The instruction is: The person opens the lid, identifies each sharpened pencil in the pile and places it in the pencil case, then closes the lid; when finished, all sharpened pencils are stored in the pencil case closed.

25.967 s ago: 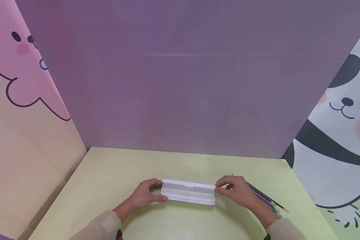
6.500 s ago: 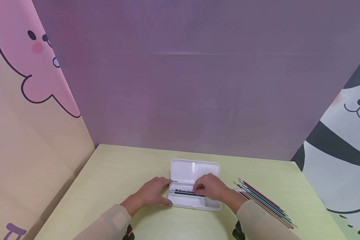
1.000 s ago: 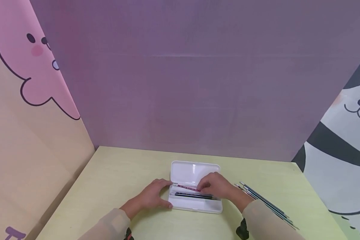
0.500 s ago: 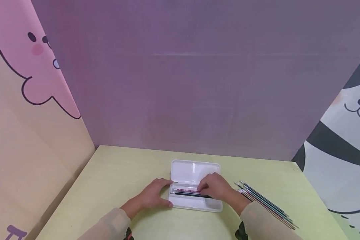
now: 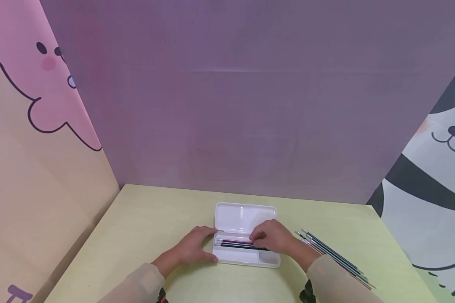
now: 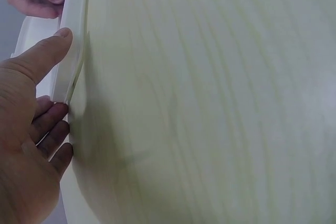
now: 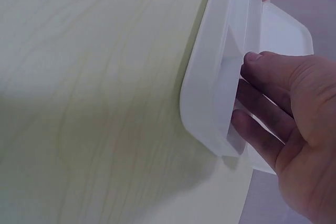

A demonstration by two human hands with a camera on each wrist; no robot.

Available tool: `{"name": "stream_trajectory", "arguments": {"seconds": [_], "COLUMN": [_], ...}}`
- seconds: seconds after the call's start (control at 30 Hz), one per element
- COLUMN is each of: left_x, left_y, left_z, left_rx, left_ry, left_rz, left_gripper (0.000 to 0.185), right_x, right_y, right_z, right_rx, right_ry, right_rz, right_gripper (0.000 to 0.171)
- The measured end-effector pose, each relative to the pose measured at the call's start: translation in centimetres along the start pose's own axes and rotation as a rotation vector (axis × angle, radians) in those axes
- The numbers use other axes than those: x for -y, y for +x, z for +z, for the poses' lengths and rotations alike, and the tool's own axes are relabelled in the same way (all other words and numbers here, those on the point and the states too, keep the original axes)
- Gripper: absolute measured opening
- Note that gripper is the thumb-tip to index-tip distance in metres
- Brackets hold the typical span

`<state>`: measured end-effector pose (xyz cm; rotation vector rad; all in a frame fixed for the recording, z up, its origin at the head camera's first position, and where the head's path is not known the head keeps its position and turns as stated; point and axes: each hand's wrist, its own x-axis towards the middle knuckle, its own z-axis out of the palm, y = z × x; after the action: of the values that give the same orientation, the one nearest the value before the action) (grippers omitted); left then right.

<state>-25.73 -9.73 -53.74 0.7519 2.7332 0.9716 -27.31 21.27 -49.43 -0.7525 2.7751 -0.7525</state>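
Note:
A white pencil case [image 5: 246, 257] lies open on the yellow-green table [image 5: 155, 219], its lid [image 5: 245, 216] folded back. A red pencil [image 5: 233, 241] and dark pencils [image 5: 236, 245] lie inside along the back. My left hand [image 5: 206, 246] grips the case's left end, its thumb [image 6: 47, 56] against the front wall [image 6: 71, 51]. My right hand [image 5: 259, 240] reaches into the right half and pinches the red pencil. In the right wrist view its fingers [image 7: 262, 111] dip inside the case [image 7: 215, 87]; the pencils are hidden there.
Several loose pencils [image 5: 331, 256] lie in a slanted row on the table to the right of the case. Purple, pink and panda-printed panels wall the table in at the back and both sides.
The red pencil went from tilted above the case a second ago to lying flat inside it. My right hand lowered with it. The left hand stayed on the case's end.

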Motion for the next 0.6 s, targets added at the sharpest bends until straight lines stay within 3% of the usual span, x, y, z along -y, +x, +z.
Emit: {"name": "stream_trajectory", "arguments": {"seconds": [0.3, 0.47, 0.6], "left_x": [0.1, 0.2, 0.3], "left_y": [0.1, 0.2, 0.2], "left_z": [0.0, 0.1, 0.2], "left_rx": [0.0, 0.007, 0.013], "left_ry": [0.005, 0.002, 0.005], "left_rz": [0.004, -0.017, -0.029], "left_gripper": [0.088, 0.089, 0.089], "right_x": [-0.7, -1.8, -3.3], "right_y": [-0.5, -1.8, -3.2], "right_z": [-1.5, -3.4, -4.8], "right_rx": [-0.017, -0.056, -0.098], "right_ry": [0.091, 0.149, 0.141], "right_rz": [-0.019, -0.075, -0.061], "right_gripper": [0.008, 0.014, 0.019]}}
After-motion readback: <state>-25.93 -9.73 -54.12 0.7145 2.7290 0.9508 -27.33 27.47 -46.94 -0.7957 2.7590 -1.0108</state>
